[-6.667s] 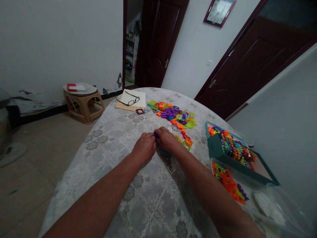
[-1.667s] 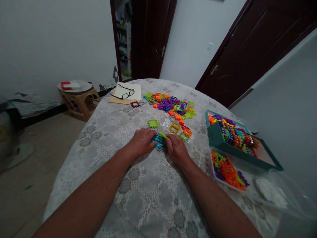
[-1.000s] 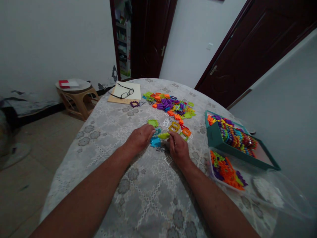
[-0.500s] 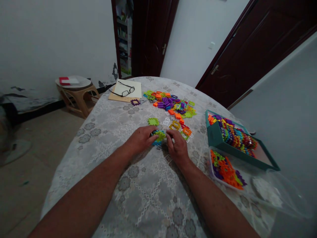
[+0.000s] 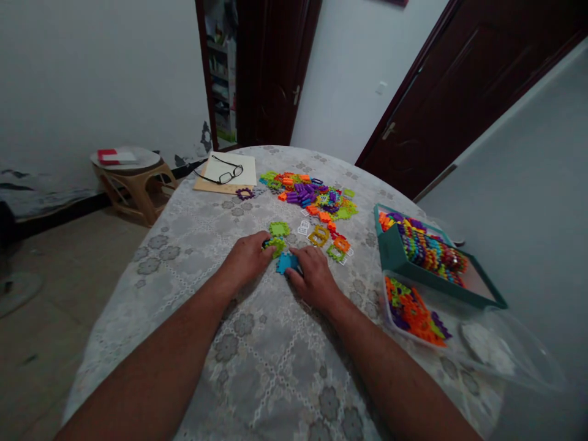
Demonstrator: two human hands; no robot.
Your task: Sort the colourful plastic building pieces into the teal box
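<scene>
My left hand is closed on a green toothed piece, gripped between thumb and fingers at the middle of the table. Just right of it, my right hand pinches a flat blue piece by its right side. The blue piece lies low, close to the tablecloth, slightly nearer than the green one. Another green square piece lies flat beyond my left hand. A white window-shaped piece and a dark yellow frame lie beyond my right hand.
A pile of coloured pieces lies farther back. Glasses rest on paper at the back left. On the right stand a teal box and a clear tub of pieces. A stool stands left of the table.
The green and blue pieces, earlier together between my hands, are now apart. The green one is in my left hand, the blue in my right. The view has shifted slightly.
</scene>
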